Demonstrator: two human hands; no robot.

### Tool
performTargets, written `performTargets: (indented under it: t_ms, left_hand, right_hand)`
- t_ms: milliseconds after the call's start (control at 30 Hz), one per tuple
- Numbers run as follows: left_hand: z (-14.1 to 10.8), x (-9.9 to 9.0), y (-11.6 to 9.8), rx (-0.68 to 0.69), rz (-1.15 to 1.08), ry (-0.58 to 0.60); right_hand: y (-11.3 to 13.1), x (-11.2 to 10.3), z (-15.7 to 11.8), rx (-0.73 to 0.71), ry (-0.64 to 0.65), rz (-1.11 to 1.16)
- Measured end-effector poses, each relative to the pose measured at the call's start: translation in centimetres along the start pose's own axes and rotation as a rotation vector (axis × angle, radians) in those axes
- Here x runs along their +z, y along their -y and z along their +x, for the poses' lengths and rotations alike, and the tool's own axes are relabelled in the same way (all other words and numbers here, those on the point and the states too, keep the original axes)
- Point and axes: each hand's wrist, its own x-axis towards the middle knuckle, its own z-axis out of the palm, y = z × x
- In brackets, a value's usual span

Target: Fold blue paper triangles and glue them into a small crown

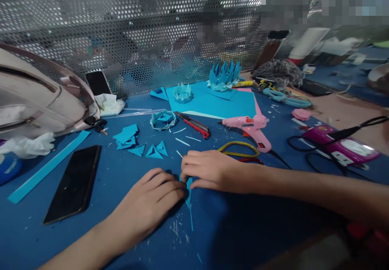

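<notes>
Close together over the blue table, my left hand (154,195) and my right hand (214,171) press their fingertips on a small piece of blue paper (188,195). Its narrow pointed end sticks out below the fingers, while the upper part is mostly hidden. The fingers of both hands are bent and closed on it. Beyond my left hand lie several folded blue paper triangles (154,152) and a small pile of blue paper pieces (127,135). Past my right hand are a yellow-handled tool (240,144) and a pink hot glue gun (249,128).
A red utility knife (196,126), a folded paper ring (163,120) and a spiky blue paper piece (225,75) lie farther back. On the left are a phone (74,185), a blue paper strip (50,166) and a bag (39,92). A purple power strip (340,144) with cords lies right.
</notes>
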Motion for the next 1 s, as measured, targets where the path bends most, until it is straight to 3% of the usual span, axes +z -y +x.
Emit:
performTargets:
  t_ms: [267, 400, 533, 767, 1000]
  left_hand:
    - [1.6, 0.4, 1.3, 0.137, 0.155, -0.064]
    - [1.3, 0.5, 1.5, 0.099, 0.142, -0.091]
    - [0.5, 0.8, 1.6, 0.032, 0.120, -0.125]
    - [-0.3, 1.3, 1.6, -0.073, -0.032, -0.151]
    - [-0.3, 1.6, 1.7, -0.153, -0.253, -0.129]
  right_hand:
    - [-0.3, -0.5, 0.1, -0.043, 0.070, -0.013]
    - [-0.6, -0.4, -0.1, -0.102, 0.046, 0.042]
    - [-0.6, -0.2, -0.4, -0.136, -0.029, -0.054]
    - [0.1, 0.2, -1.0, 0.022, -0.151, -0.072]
    - [0.3, 0.3, -1.1, 0.036, -0.179, -0.024]
